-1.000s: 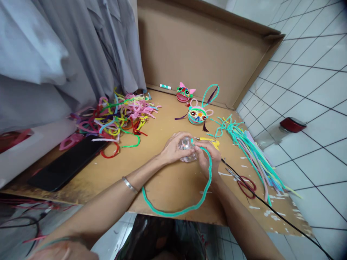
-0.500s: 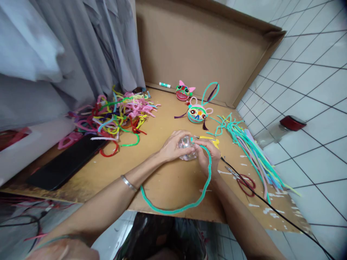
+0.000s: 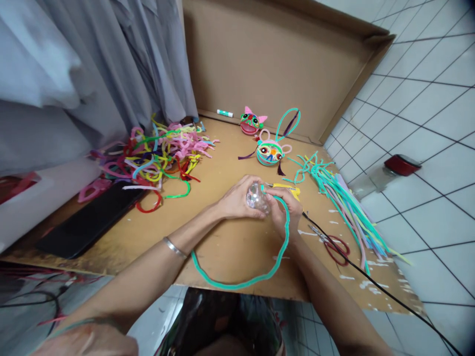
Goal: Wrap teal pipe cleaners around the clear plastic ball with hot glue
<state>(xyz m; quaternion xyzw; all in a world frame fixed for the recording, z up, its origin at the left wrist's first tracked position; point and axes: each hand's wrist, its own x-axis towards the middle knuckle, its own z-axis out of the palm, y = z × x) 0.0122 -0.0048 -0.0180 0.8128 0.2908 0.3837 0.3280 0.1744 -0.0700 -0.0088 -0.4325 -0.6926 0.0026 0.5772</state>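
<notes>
Left hand cups clear ball; right hand pinches teal pipe cleaner. I'd keep ball steady, press end tight.

fuzzy pipe cleaner, matt cardboard

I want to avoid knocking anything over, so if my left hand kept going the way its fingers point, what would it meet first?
Most likely the clear ball it already cups, with the right hand just behind. Beyond those lies the bundle of teal and pastel pipe cleaners, though depth is hard to judge.
</notes>
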